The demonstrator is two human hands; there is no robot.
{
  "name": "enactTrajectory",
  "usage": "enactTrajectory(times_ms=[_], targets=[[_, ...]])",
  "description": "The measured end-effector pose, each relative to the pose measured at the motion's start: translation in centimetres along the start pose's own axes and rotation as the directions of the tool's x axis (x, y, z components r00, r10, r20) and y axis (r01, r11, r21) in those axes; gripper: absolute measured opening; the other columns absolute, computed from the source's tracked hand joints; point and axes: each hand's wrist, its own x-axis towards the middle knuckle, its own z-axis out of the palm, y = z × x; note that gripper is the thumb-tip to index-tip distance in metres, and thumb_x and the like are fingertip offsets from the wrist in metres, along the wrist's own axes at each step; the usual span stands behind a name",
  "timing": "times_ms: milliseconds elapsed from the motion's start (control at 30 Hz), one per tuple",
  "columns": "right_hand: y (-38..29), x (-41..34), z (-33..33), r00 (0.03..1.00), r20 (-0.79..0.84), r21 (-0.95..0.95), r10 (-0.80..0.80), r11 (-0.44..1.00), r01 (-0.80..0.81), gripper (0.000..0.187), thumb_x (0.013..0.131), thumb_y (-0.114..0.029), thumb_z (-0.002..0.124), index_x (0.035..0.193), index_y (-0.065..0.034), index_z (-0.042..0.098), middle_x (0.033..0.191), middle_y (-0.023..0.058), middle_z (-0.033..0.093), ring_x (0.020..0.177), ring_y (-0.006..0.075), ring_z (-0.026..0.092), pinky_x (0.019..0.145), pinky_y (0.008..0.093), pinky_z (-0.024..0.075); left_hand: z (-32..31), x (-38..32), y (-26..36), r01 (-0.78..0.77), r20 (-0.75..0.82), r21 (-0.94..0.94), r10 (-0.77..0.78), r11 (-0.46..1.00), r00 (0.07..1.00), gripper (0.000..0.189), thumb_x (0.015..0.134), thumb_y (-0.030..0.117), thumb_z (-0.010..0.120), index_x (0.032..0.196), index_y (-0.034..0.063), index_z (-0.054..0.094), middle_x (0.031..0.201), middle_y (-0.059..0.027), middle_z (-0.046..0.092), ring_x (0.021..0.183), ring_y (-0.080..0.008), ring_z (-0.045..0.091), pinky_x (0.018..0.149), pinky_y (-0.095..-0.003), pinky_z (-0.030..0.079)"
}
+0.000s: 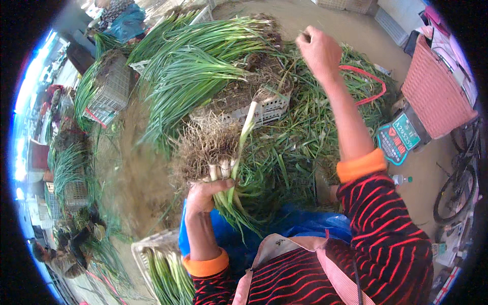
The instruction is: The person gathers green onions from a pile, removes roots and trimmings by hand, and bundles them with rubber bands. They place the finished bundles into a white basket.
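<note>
My left hand (206, 194) is closed around a bunch of green onions (225, 179), their tangled dry roots pointing up and away from me and their leaves hanging towards the blue plastic apron (316, 225). One stalk (246, 126) sticks out above the rest of the bunch. My right hand (319, 49) is raised to the far right, fingers curled, above a heap of loose leaves; something small and dark shows at its fingers, too unclear to name. Beyond my left hand, a large pile of green onions (198, 68) lies over a white plastic crate (272, 110).
Near left stands a crate (143, 255) of green onions. Farther left is another crate (110, 91), and a person (61, 259) is at the lower left edge. Leaf trimmings (305, 129) cover the ground. A pink basket (434, 91) on a parked two-wheeler and a plastic bottle (399, 179) are at right.
</note>
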Motion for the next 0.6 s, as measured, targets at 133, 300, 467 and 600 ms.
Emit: enactTrajectory(times_ms=[133, 300, 467, 600], targets=[[3.0, -2.4, 2.3, 0.936, 0.039, -0.023, -0.35, 0.936, 0.351, 0.042, 0.082, -0.029, 0.059, 0.121, -0.0153, 0.052, 0.109, 0.0141, 0.062, 0.097, 0.0285, 0.062, 0.076, 0.0406, 0.0491, 0.1, 0.2, -0.3, -0.044, 0.008, 0.032, 0.043, 0.999, 0.999, 0.033, 0.065, -0.003, 0.069, 0.096, -0.0085, 0.062, 0.089, -0.0129, 0.064, 0.078, -0.026, 0.063, 0.072, -0.037, 0.051], [-3.4, -9.5, 0.4, 0.859, 0.372, 0.885, -0.352, 0.414, -0.213, 0.036, 0.085, -0.023, 0.061, 0.116, -0.0064, 0.052, 0.09, 0.0085, 0.063, 0.081, 0.0153, 0.061, 0.073, 0.0297, 0.0499, -1.2, 0.8, -0.2, -0.012, 0.092, 0.024, 0.01, 1.0, 0.996, 0.026, 0.067, 0.0, 0.069, 0.091, -0.0082, 0.064, 0.082, -0.0151, 0.065, 0.071, -0.0261, 0.063, 0.069, -0.0368, 0.051], [-4.8, -12.6, 0.1, 0.772, 0.554, 0.737, -0.311, 0.614, -0.281, 0.034, 0.09, -0.036, 0.055, 0.088, -0.0028, 0.064, 0.074, -0.0003, 0.059, 0.068, 0.007, 0.052, 0.062, 0.0247, 0.0434, 1.6, 0.2, 0.9, 0.01, -0.068, 0.126, -0.001, 0.992, 0.998, 0.047, 0.06, -0.002, 0.06, 0.107, -0.006, 0.053, 0.102, -0.013, 0.058, 0.088, -0.0265, 0.058, 0.08, -0.0372, 0.048], [-7.5, -14.8, -0.9, 0.766, 0.55, 0.777, -0.332, 0.54, -0.324, 0.026, 0.088, -0.025, 0.06, 0.08, -0.0002, 0.061, 0.06, -0.0019, 0.047, 0.06, 0.0054, 0.038, 0.052, 0.0256, 0.0349, 1.1, 0.5, -0.4, -0.039, -0.038, 0.134, 0.045, 0.99, 0.998, 0.041, 0.066, -0.005, 0.066, 0.107, -0.0009, 0.06, 0.097, -0.0086, 0.063, 0.084, -0.0232, 0.061, 0.077, -0.0354, 0.05]])
